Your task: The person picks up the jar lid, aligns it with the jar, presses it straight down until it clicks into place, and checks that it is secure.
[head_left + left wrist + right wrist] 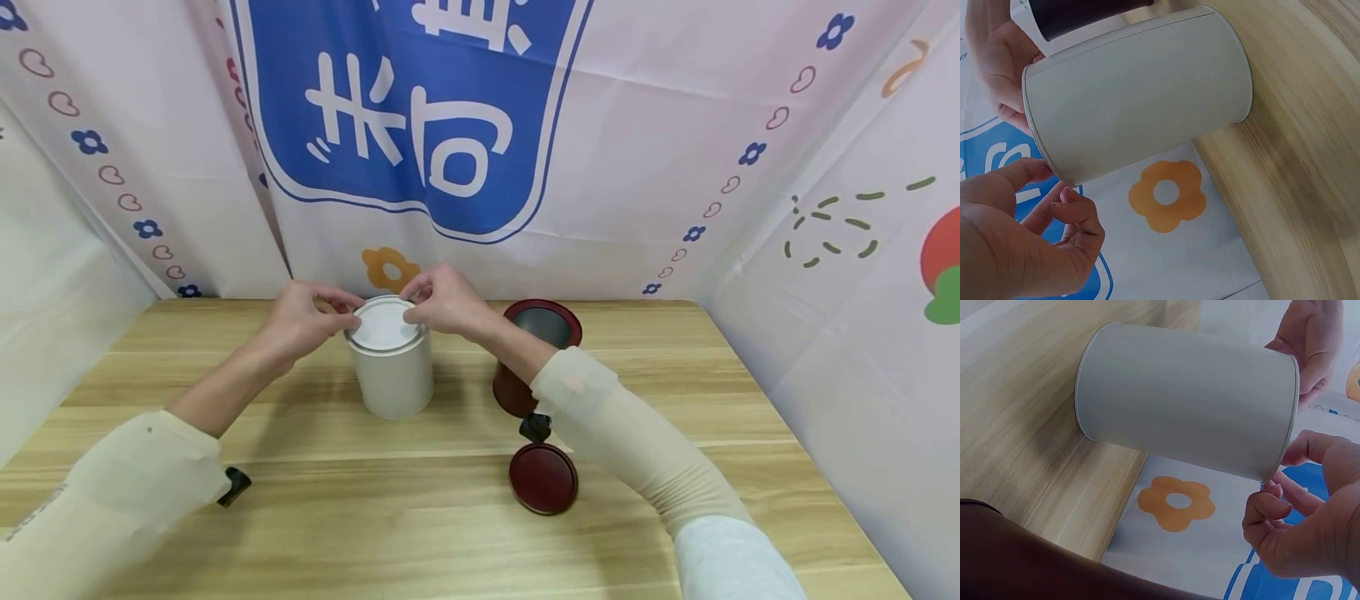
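- White cloth (637, 150), acres of it, hung behind the action, showing off a blue panel (405, 58) and an orange flower (372, 261).
- Below came the wood-grain counter (360, 508), carrying both canisters.
- Towards its back edge, just left of centre, stood the white canister (396, 383), upright, white lid (386, 325) on top!
- Over to its right, the dark red canister (510, 387) stood open-mouthed, partly behind the right forearm (517, 346).
- Left hand (306, 315) on the left side: its grip pinched the white lid's edge, thumb and finger.
- Right hand (450, 304) matched it opposite, grip pinching that same edge!
- Down in front, flat, lay the dark red lid (543, 478), near the dark red canister.
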Demonstrator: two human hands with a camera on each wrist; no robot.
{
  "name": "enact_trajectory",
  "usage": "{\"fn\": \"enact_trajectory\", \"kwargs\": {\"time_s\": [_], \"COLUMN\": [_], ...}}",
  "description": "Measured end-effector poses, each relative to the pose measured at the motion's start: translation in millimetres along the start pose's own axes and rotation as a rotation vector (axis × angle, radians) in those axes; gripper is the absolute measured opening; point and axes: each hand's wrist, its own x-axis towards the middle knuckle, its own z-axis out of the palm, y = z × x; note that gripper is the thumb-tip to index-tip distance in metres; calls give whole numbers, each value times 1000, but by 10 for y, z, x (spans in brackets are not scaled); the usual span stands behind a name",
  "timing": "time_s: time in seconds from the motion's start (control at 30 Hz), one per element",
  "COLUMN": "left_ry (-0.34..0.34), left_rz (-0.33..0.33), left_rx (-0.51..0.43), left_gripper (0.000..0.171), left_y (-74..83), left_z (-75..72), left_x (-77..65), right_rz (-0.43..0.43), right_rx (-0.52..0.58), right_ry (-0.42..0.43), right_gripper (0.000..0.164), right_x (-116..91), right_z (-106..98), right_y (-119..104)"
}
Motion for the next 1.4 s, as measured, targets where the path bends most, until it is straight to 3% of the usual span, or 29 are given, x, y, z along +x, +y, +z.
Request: {"fn": "enact_trajectory", "kwargs": {"time_s": [0.2, 0.53, 0.87, 1.3, 1.4], "left_ry": [14, 19, 37, 42, 64], "left_rz": [-5, -5, 11, 25, 67], "left_rx": [-23, -158, -135, -47, -4], "left_gripper": [33, 28, 26, 26, 26], "left_y": [-18, 1, -4, 2, -7], "left_z": [-14, -31, -1, 41, 46], "left_x": [-5, -75, -50, -51, -74], "right_rz": [11, -27, -147, -123, -141], "right_rx": [8, 5, -55, 32, 15], "right_ry": [16, 36, -14, -15, -27], "right_gripper": [17, 15, 18, 21, 24], "right_x": [-14, -27, -57, -67, -78], "right_z": [-41, -57, -57, -36, -42], "right_y": [11, 76, 97, 141, 147]}}
